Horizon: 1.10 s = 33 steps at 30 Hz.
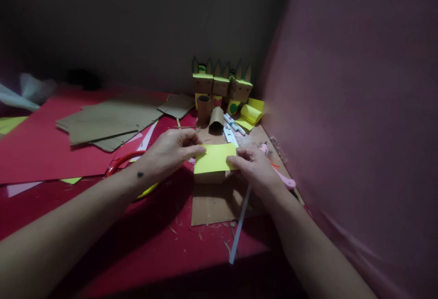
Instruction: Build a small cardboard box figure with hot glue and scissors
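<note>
A small yellow paper rectangle is stretched between my two hands. My left hand pinches its upper left corner between thumb and fingers. At the right edge, my right hand holds the same paper, thumb on top. Just beneath the paper is a small cardboard box, mostly hidden by it. Below lies a flat cardboard piece on the red surface. A thin white strip slants down beside my right hand.
Cardboard figures with pointed ears stand at the back, near cardboard tubes, markers and curled yellow paper. Cardboard sheets and red-handled scissors lie left. A pink tool lies right, by a pink wall.
</note>
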Available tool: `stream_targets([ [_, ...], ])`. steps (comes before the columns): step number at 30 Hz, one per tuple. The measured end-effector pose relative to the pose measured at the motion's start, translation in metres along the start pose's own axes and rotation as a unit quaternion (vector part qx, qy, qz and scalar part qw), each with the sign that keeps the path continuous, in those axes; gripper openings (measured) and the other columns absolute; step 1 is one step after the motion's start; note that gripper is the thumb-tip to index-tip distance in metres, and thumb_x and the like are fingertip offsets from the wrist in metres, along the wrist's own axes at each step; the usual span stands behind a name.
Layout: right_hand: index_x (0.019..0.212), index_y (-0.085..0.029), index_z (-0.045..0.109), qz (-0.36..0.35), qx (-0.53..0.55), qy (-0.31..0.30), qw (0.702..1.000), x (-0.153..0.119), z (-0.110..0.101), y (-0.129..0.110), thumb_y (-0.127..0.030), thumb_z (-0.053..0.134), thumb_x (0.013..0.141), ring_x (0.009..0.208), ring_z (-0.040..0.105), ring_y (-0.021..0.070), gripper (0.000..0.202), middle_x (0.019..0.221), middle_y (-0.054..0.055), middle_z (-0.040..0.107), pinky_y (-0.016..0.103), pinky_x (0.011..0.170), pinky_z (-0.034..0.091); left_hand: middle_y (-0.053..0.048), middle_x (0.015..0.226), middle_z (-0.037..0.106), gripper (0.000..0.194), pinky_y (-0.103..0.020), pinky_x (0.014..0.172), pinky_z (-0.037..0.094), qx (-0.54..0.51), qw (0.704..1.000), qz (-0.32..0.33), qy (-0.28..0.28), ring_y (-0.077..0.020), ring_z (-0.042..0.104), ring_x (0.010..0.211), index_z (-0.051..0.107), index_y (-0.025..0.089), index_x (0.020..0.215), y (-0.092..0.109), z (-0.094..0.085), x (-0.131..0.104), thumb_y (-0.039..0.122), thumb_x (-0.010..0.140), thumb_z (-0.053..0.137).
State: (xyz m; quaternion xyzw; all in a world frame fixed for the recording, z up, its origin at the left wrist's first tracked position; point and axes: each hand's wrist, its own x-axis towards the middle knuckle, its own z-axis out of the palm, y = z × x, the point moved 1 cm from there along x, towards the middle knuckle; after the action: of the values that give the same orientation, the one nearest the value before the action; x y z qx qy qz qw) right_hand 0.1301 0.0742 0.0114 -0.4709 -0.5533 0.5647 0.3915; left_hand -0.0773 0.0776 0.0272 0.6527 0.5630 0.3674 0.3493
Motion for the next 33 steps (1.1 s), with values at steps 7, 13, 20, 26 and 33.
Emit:
stream_targets([
  [7,0.052,-0.023,0.046,-0.010,-0.022,-0.001,1.000,0.000,-0.002,0.000,-0.029,0.064,0.062,0.055,0.041,0.0097,0.021,0.054,-0.006,0.047,0.027,0.055,0.032,-0.003,0.074,0.068,0.024,-0.031,0.063,0.043,0.036,0.999,0.017,0.008,-0.0193,0.058,0.071,0.070,0.021,0.075,-0.005,0.000,0.004,0.045,0.071,0.070],
  [13,0.059,-0.021,0.054,-0.001,-0.057,-0.004,0.998,0.004,-0.003,0.008,-0.032,0.064,0.062,0.064,0.048,0.0145,0.015,0.063,-0.002,0.051,0.030,0.061,0.037,-0.002,0.076,0.069,0.022,-0.032,0.066,0.042,0.087,0.995,0.036,0.023,-0.0192,0.059,0.072,0.070,0.022,0.079,-0.003,0.001,0.001,0.043,0.072,0.067],
  [20,0.057,-0.022,0.051,-0.012,-0.083,-0.004,0.996,0.001,-0.004,0.005,-0.029,0.065,0.064,0.063,0.044,0.0135,0.017,0.061,-0.004,0.046,0.030,0.061,0.034,-0.006,0.089,0.071,0.037,-0.034,0.073,0.044,0.145,0.989,0.020,0.015,-0.0228,0.062,0.080,0.071,0.021,0.100,0.004,-0.008,-0.004,0.052,0.080,0.066],
  [26,0.059,-0.021,0.056,-0.002,-0.051,-0.005,0.999,0.001,-0.002,0.006,-0.029,0.066,0.063,0.064,0.048,0.0139,0.013,0.063,-0.003,0.051,0.031,0.064,0.037,-0.016,0.150,0.053,0.103,-0.044,0.105,0.046,0.137,0.970,0.124,-0.156,-0.0384,0.051,0.134,0.043,0.024,0.152,-0.012,-0.020,-0.013,0.055,0.065,0.088],
  [33,0.056,-0.021,0.054,0.006,-0.024,-0.011,1.000,0.000,-0.004,0.003,-0.028,0.066,0.062,0.063,0.049,0.0133,0.015,0.061,-0.003,0.054,0.030,0.063,0.037,-0.012,0.120,0.063,0.062,-0.039,0.091,0.048,0.193,0.957,0.195,-0.097,-0.0304,0.060,0.108,0.054,0.017,0.135,-0.019,0.001,-0.021,0.045,0.083,0.072],
])
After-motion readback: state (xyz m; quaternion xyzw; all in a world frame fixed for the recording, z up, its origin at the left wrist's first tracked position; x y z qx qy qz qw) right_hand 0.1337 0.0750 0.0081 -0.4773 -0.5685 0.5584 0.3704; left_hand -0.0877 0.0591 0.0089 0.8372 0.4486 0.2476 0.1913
